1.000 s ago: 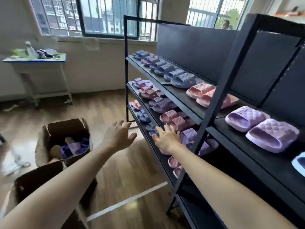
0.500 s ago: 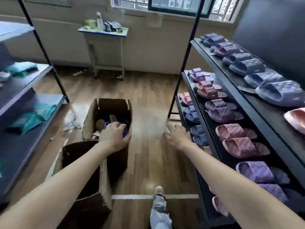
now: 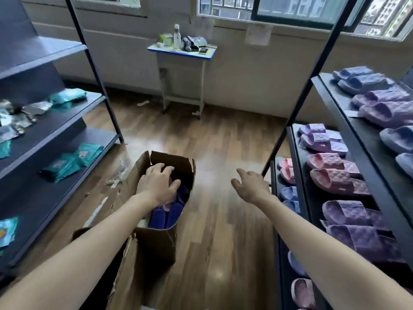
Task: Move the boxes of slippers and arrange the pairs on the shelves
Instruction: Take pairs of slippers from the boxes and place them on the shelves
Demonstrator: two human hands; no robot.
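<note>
An open cardboard box (image 3: 156, 242) stands on the wood floor in front of me. Dark blue slippers (image 3: 165, 217) lie inside it, with a bit of a pink one beside them. My left hand (image 3: 158, 183) reaches down into the box, fingers spread over the slippers; whether it holds one is not visible. My right hand (image 3: 251, 186) hovers over the floor with relaxed, spread fingers and holds nothing, just left of the black shelf rack (image 3: 298, 175). On that rack stand pink slippers (image 3: 335, 175), purple slippers (image 3: 355, 224) and blue pairs higher up.
A second torn cardboard box (image 3: 121, 278) stands nearer to me, against the first. A dark shelf unit (image 3: 44, 135) on the left carries teal packets (image 3: 73, 159). A small table (image 3: 181, 52) with bottles stands under the window. Wood floor lies between the racks.
My view has swung left from the slipper rack to the box. My left hand went from above the box down into it. My right hand came off the rack's lower shelf.
</note>
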